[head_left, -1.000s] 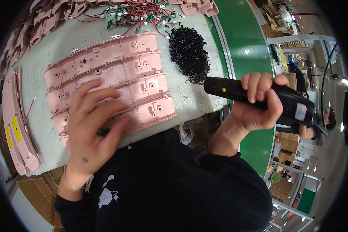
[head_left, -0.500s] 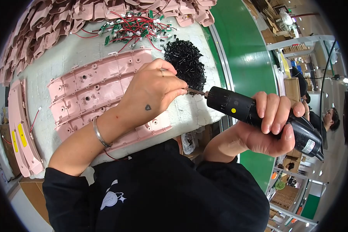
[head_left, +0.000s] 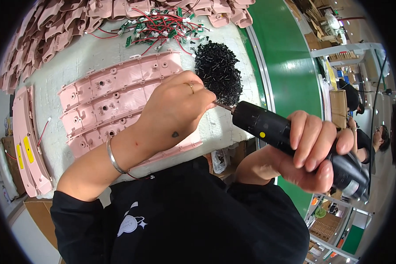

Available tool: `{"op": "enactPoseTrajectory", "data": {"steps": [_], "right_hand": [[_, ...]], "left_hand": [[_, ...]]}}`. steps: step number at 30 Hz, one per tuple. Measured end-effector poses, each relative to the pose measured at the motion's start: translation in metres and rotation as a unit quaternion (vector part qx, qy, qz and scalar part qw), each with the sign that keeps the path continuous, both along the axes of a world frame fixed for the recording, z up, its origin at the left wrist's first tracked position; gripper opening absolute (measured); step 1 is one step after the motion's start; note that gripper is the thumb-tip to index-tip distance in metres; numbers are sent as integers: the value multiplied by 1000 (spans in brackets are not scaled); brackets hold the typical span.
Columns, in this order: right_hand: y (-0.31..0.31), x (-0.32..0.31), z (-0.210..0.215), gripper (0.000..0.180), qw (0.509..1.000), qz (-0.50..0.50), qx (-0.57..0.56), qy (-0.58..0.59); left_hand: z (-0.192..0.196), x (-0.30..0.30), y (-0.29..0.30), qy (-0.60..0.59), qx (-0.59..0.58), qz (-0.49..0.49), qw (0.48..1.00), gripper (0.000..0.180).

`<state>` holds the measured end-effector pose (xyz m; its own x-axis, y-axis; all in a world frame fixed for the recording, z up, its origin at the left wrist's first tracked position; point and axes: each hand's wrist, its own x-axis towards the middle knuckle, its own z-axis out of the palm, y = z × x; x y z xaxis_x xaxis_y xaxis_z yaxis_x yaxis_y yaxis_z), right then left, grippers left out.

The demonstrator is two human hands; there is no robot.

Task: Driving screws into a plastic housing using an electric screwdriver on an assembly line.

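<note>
My right hand [head_left: 310, 147] is wrapped round a black electric screwdriver [head_left: 260, 119], whose thin metal bit [head_left: 224, 106] points left toward my other hand. At the bit's tip, the fingers of my left hand [head_left: 176, 105] are pinched together; whatever lies between them is hidden. Just beyond the bit is a heap of small black screws [head_left: 218, 66]. Under and left of my left forearm, three curved pink plastic panels [head_left: 132, 72] lie side by side, partly covered by the arm. Their inner sides with round posts face up.
Red-wired green circuit boards [head_left: 163, 28] are heaped at the back, before piled pink parts [head_left: 53, 31]. At far left stand more pink panels with yellow strips [head_left: 29, 149]. A green surface [head_left: 281, 57] runs along the right. Another person [head_left: 376, 138] is at the far right.
The screwdriver has tilted, its rear end dropping lower. My left fingers have curled tighter at the bit's tip. The whole view has shifted slightly.
</note>
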<state>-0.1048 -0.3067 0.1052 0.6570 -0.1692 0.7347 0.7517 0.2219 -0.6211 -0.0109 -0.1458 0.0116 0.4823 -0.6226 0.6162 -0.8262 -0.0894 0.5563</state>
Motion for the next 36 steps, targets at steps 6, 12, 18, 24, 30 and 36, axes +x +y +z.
{"op": "enactPoseTrajectory", "data": {"steps": [6, 12, 18, 24, 30, 36], "right_hand": [[16, 0, -3, 28, 990, 33, -120, -63], [30, 5, -3, 27, 998, 60, -19, -25], [58, 5, -9, 28, 991, 135, 11, -13], [117, 9, -37, 26, 954, 298, -33, -32], [139, 6, -47, 26, 938, 335, -91, 18], [147, 4, -45, 26, 930, 341, -127, 49]], "left_hand": [[12, -12, 14, -67, 93, 49, 992, 15], [12, -16, 49, 53, 38, 32, 997, 17], [8, -25, 119, 132, 37, 131, 982, 17], [-4, -59, 164, 133, 53, 235, 961, 16], [-23, -76, 173, 92, 47, 254, 962, 19], [-33, -77, 173, 107, 24, 225, 968, 19]]}}
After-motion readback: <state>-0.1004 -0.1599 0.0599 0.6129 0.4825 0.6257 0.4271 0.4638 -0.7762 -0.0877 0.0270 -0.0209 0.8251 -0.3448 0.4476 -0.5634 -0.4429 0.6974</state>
